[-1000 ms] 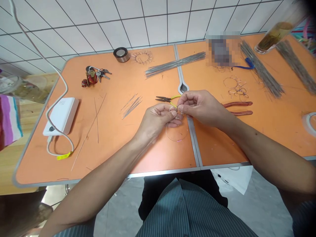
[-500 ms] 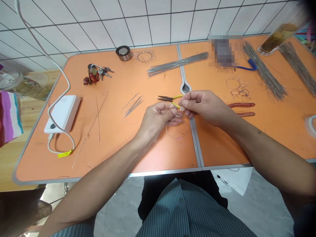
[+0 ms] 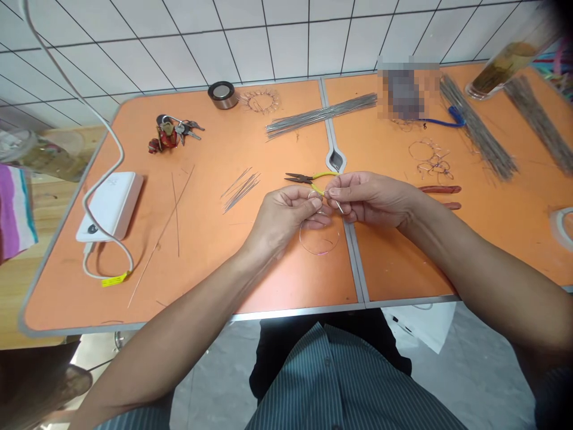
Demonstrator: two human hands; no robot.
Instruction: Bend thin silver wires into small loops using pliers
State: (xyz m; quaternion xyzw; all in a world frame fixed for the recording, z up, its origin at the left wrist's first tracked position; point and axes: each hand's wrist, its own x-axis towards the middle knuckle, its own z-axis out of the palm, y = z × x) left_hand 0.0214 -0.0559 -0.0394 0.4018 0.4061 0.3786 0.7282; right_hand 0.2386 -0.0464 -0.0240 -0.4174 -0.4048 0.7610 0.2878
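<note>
My left hand [image 3: 290, 216] pinches a thin wire piece between thumb and forefinger, with small curled loops at the fingertips. Below those fingers hangs a larger thin wire ring [image 3: 322, 254] with a pinkish stretch at its bottom. My right hand [image 3: 369, 197] is closed beside it, fingertips almost meeting the left ones. A short bright wire end [image 3: 339, 207] sticks out under its fingers. Just behind both hands lie needle-nose pliers [image 3: 299, 178] with yellow handles, partly covered by the right hand. Red tool handles [image 3: 441, 189] show past the right wrist, the rest hidden.
Cut wires [image 3: 242, 192] lie left of the hands. A long wire bundle [image 3: 322, 114] crosses the table seam; another bundle [image 3: 478, 128] is at right. Keys [image 3: 181, 128], a tape roll [image 3: 222, 95], a white power bank [image 3: 110, 206] and a tilted glass [image 3: 496, 71] stand around.
My right hand has turned and dropped slightly, and a short wire end now shows beneath its fingers. My left hand keeps its pinch nearly in place.
</note>
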